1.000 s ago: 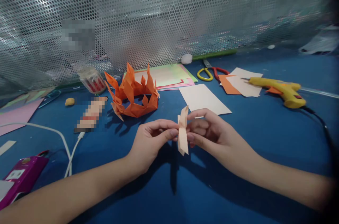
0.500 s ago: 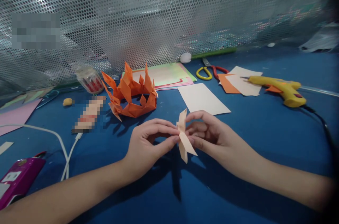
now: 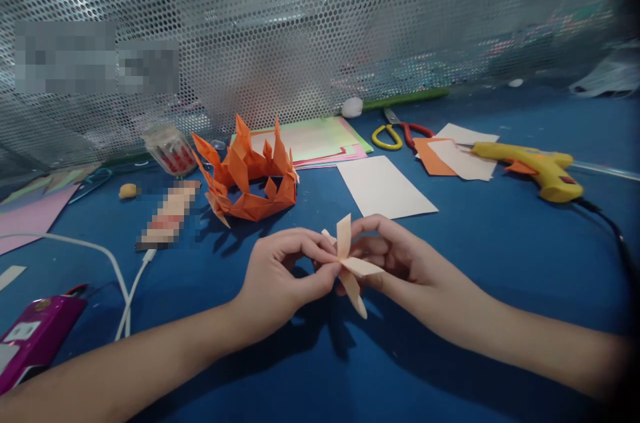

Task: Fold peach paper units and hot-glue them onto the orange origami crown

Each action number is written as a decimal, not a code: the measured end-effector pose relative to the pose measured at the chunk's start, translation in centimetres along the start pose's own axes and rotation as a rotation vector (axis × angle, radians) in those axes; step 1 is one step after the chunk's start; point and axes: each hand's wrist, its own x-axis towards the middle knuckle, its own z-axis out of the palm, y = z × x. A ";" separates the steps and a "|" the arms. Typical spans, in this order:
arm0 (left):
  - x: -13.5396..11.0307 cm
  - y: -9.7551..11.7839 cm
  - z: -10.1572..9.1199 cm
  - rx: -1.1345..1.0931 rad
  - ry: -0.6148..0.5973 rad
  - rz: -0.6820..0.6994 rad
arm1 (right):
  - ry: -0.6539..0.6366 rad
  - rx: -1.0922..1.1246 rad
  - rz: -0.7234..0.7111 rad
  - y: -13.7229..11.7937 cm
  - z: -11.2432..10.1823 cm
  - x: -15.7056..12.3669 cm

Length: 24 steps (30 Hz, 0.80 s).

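Between my two hands, above the blue table, is a small cream paper flower [image 3: 361, 268] with several narrow petals spreading from its middle. The thumb and forefinger of my left hand [image 3: 295, 270] pinch it on its left side. My right hand [image 3: 405, 263] holds it from the right with bent fingers, partly hidden behind the petals. Beyond my left hand stands an orange folded-paper crown [image 3: 263, 208] with pointed tips. A white sheet of paper [image 3: 387, 186] lies flat just past my right hand.
A yellow glue gun [image 3: 543, 173] with a black cord lies at right, over paper pieces. Scissors [image 3: 387, 136] and a stack of coloured paper [image 3: 310, 136] lie behind. At left are a glass jar [image 3: 170, 150], white cable [image 3: 107, 253] and purple device [image 3: 43, 330]. Perforated metal mesh [image 3: 300, 30] closes the back.
The paper flower has turned in my fingers, so its petals now face more toward me and fan out wider. My hands have barely shifted.
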 end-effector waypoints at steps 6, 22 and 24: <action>0.0 0.0 0.1 -0.082 -0.017 -0.088 | -0.027 -0.056 -0.018 -0.2 0.0 -0.2; 0.1 -0.3 0.1 0.060 0.012 0.009 | 0.012 -0.112 -0.043 0.2 0.1 0.0; 0.0 -0.3 0.0 0.039 0.010 -0.016 | 0.015 -0.123 -0.041 0.2 0.0 -0.1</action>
